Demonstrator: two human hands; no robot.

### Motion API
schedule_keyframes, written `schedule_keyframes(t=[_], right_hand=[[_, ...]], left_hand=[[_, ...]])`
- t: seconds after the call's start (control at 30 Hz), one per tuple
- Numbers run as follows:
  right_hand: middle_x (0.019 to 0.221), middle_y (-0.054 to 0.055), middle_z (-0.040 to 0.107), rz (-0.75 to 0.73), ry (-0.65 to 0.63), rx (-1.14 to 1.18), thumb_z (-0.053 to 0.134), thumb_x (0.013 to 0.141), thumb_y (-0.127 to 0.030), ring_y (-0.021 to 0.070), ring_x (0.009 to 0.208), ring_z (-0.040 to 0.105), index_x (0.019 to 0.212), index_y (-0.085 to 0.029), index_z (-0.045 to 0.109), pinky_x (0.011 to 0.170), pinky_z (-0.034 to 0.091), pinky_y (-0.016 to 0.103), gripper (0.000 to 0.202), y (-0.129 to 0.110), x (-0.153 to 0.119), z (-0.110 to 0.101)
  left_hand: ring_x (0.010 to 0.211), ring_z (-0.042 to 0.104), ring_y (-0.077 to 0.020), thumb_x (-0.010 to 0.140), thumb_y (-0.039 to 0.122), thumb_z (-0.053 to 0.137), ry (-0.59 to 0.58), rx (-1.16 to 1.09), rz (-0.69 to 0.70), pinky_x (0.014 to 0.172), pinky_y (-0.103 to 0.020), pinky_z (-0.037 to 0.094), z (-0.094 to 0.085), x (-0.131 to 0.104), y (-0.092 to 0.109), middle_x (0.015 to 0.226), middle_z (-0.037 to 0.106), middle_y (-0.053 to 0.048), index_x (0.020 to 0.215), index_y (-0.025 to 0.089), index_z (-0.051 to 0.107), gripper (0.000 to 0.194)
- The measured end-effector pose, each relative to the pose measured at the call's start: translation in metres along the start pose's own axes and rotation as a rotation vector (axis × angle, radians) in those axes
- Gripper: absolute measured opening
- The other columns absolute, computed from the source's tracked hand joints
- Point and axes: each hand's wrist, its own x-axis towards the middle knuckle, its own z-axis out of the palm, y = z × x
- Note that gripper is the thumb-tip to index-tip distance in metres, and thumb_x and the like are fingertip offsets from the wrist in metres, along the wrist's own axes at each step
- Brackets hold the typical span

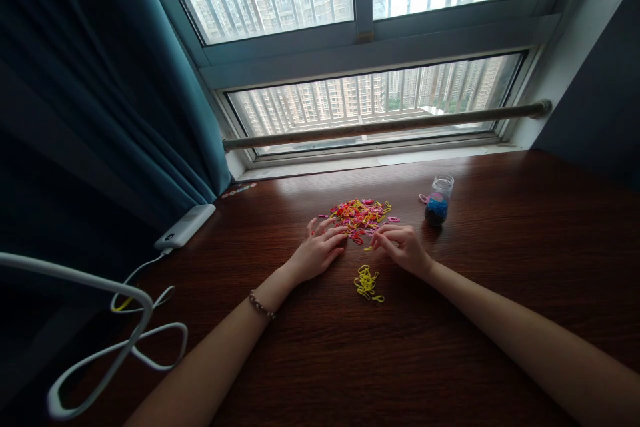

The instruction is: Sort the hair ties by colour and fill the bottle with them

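Observation:
A mixed pile of small red, pink, orange and yellow rubber bands [361, 215] lies on the dark wooden table. My left hand [323, 248] is palm down with its fingers spread, the fingertips touching the pile's near left edge. Just right of the pile, my right hand [404, 248] pinches thumb and fingers together on a yellow rubber band [369, 249], part of which shows at the fingertips. Nearer to me, between the two forearms, sits a smaller heap of only yellow rubber bands [367, 283].
A clear open jar [439, 201] with blue and dark contents stands right of the pile, a pink band [423, 199] beside it. At left are a white power strip [185, 227] and looped white cable [145, 320]. A window with a horizontal rail [390, 127] is behind the table [525, 233].

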Motion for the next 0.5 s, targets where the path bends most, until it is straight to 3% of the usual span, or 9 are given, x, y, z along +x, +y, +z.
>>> schedule_keyframes(t=[0.13, 0.2, 0.4, 0.5], right_hand=[[0.065, 0.006, 0.066, 0.046, -0.256, 0.215, 0.040, 0.088, -0.034, 0.0127, 0.057, 0.060, 0.059, -0.015, 0.065, 0.055, 0.047, 0.023, 0.043, -0.012, -0.003, 0.006], [0.066, 0.006, 0.066, 0.077, -0.302, 0.250, 0.040, 0.087, -0.036, 0.0130, 0.057, 0.061, 0.061, -0.014, 0.066, 0.055, 0.047, 0.022, 0.043, -0.013, -0.003, 0.009], [0.063, 0.005, 0.066, 0.161, -0.047, 0.161, 0.041, 0.087, -0.037, 0.0137, 0.058, 0.061, 0.058, -0.014, 0.065, 0.062, 0.047, 0.024, 0.044, -0.002, -0.002, 0.008], [0.060, 0.004, 0.066, 0.183, -0.019, 0.124, 0.042, 0.086, -0.039, 0.0129, 0.053, 0.059, 0.056, -0.015, 0.064, 0.055, 0.045, 0.023, 0.045, 0.000, -0.002, 0.009]], left_hand=[[0.125, 0.028, -0.0227, 0.087, 0.029, 0.038, -0.018, 0.004, 0.013, 0.104, -0.048, 0.005, -0.002, 0.001, 0.001, 0.123, 0.052, -0.003, 0.118, 0.025, 0.049, 0.032], [0.124, 0.029, -0.0224, 0.088, 0.028, 0.037, -0.021, 0.010, 0.015, 0.105, -0.048, 0.005, -0.001, 0.001, 0.000, 0.122, 0.052, -0.003, 0.119, 0.025, 0.049, 0.033], [0.121, 0.031, -0.0231, 0.088, 0.028, 0.036, -0.039, 0.018, 0.014, 0.105, -0.050, 0.005, 0.000, 0.001, -0.001, 0.122, 0.051, -0.003, 0.119, 0.024, 0.048, 0.033], [0.120, 0.032, -0.0229, 0.087, 0.025, 0.037, -0.026, 0.015, 0.021, 0.105, -0.050, 0.007, -0.001, 0.001, 0.000, 0.122, 0.050, -0.004, 0.118, 0.024, 0.048, 0.033]])
